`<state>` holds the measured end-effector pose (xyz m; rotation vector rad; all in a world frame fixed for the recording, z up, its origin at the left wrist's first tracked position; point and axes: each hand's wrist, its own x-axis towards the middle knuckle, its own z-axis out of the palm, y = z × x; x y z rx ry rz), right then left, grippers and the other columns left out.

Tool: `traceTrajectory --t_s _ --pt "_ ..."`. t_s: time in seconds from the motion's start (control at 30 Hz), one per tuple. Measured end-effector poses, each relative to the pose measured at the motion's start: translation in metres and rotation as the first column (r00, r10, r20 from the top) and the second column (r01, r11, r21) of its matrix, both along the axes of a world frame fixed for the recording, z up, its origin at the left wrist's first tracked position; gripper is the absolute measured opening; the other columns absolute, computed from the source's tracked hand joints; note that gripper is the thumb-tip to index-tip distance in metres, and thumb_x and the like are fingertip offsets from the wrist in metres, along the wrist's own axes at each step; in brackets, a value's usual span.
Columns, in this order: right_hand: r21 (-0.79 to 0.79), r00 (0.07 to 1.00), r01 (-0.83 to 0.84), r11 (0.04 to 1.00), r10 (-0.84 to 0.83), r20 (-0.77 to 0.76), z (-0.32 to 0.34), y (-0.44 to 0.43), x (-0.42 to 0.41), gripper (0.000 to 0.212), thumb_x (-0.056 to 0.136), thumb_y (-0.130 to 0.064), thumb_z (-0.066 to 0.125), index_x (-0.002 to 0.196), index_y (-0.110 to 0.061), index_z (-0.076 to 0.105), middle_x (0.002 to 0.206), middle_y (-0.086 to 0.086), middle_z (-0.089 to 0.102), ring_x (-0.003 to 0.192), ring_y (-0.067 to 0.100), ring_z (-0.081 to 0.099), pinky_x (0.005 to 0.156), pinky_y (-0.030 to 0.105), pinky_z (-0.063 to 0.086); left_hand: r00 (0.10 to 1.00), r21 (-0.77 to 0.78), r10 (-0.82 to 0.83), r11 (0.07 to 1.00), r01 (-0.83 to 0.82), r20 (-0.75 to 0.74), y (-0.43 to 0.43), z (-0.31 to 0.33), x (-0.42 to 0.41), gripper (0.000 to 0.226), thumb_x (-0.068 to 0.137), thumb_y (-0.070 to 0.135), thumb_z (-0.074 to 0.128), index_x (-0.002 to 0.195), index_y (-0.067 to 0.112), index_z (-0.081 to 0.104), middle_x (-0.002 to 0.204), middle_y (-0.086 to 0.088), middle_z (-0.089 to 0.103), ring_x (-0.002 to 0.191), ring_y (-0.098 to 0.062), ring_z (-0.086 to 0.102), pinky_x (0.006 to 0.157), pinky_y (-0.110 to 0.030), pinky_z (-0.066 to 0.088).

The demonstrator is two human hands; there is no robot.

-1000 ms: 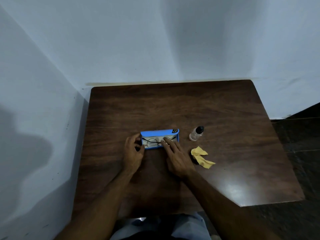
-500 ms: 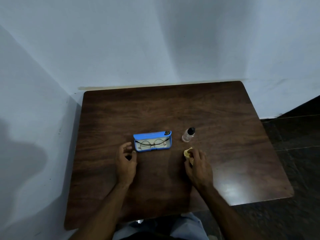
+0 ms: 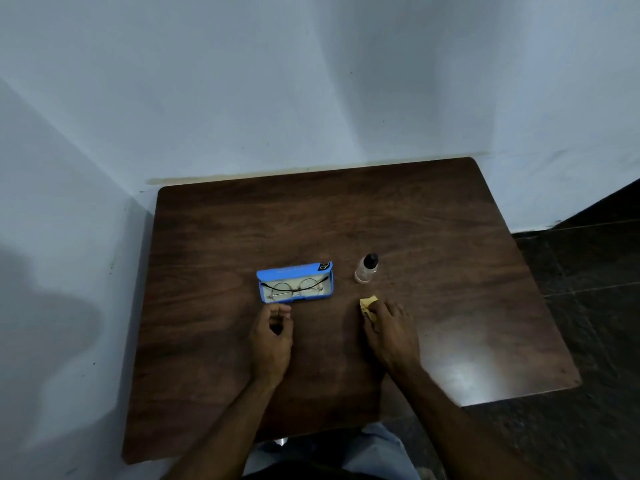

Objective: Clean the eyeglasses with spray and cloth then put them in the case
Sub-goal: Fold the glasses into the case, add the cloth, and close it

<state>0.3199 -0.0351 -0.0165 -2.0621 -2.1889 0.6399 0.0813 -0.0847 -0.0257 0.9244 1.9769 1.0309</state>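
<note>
The eyeglasses lay folded inside the open blue case, which sat on the table with its long axis running left to right across the person's front. The case was just ahead of the left hand, close to its fingertips but not touching them. That hand was empty, its fingers loosely curled, and it was clearly the nearer one to the case.

The right hand rested on the table well to the right of the case, its fingers closed over the yellow cloth, part of which stuck out ahead of the knuckles. The spray bottle, clear with a black cap, stood upright ahead of that hand and slightly to its left, near the cloth but apart from it, and to the right of the case.

With the glasses seated in the case, the likely next move would be closing the lid, and the left hand was best placed for it; whether the cloth was meant to go in as well could not be told.

A small black label sat on the far right corner of the case lid, with pale marks on it too small to read. No writing showed on the bottle.
</note>
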Motion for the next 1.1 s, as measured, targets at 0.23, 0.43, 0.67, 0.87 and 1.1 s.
traceTrajectory --t_s 0.23,0.43,0.67,0.87,1.1 --pt "-0.362 0.57 0.225 0.905 -0.423 -0.704 0.041 0.003 0.003 0.01 0.101 -0.019 0.066 0.102 -0.018 0.076 0.096 0.0 0.079 0.094 0.015 0.074 0.085 0.036 0.061 0.875 -0.151 -0.115 0.966 0.208 0.47 0.015 0.033 0.047 0.017 0.108 0.014 0.059 0.112 0.016 0.075 0.112 -0.013 0.076 0.094 -0.02 0.072 0.068 -0.031 0.063" --pt "-0.548 0.282 0.097 0.831 -0.551 -0.786 0.077 0.006 0.007 0.02 0.103 -0.017 0.059 0.105 -0.007 0.076 0.107 0.014 0.077 0.098 0.031 0.07 0.076 0.043 0.058 0.534 -0.271 0.125 0.941 0.204 0.836 0.037 0.07 0.077 0.049 0.109 0.048 0.046 0.127 0.01 0.072 0.124 -0.015 0.077 0.12 -0.032 0.07 0.101 -0.049 0.058" --pt "-0.429 0.245 0.006 0.903 -0.417 -0.875 0.118 0.025 0.015 0.013 0.101 -0.008 0.062 0.104 -0.003 0.073 0.092 0.01 0.072 0.078 0.021 0.068 0.059 0.036 0.057 0.584 -0.095 0.017 0.99 0.102 0.811 0.066 0.112 0.08 0.026 0.103 0.02 0.065 0.118 0.001 0.074 0.107 -0.015 0.078 0.099 -0.026 0.074 0.094 -0.044 0.059" --pt "-0.35 0.255 0.002 0.937 -0.339 -0.906 0.135 0.039 0.025 0.019 0.101 0.0 0.056 0.094 -0.008 0.073 0.084 0.007 0.064 0.073 0.019 0.061 0.056 0.035 0.056 0.713 0.127 -0.169 0.986 0.113 0.681 0.085 0.148 0.069 0.011 0.102 0.016 0.069 0.098 0.018 0.079 0.091 -0.002 0.075 0.089 -0.02 0.067 0.073 -0.035 0.052" --pt "-0.221 0.305 -0.079 0.972 -0.188 -0.934 0.153 0.05 0.028 0.013 0.093 -0.004 0.064 0.105 -0.004 0.067 0.085 0.01 0.07 0.08 0.024 0.069 0.075 0.052 0.06 0.869 0.417 -0.382 0.878 0.235 0.316 0.104 0.188 0.068 0.012 0.103 0.009 0.068 0.104 0.012 0.079 0.092 0.003 0.078 0.087 -0.006 0.069 0.076 -0.024 0.056"
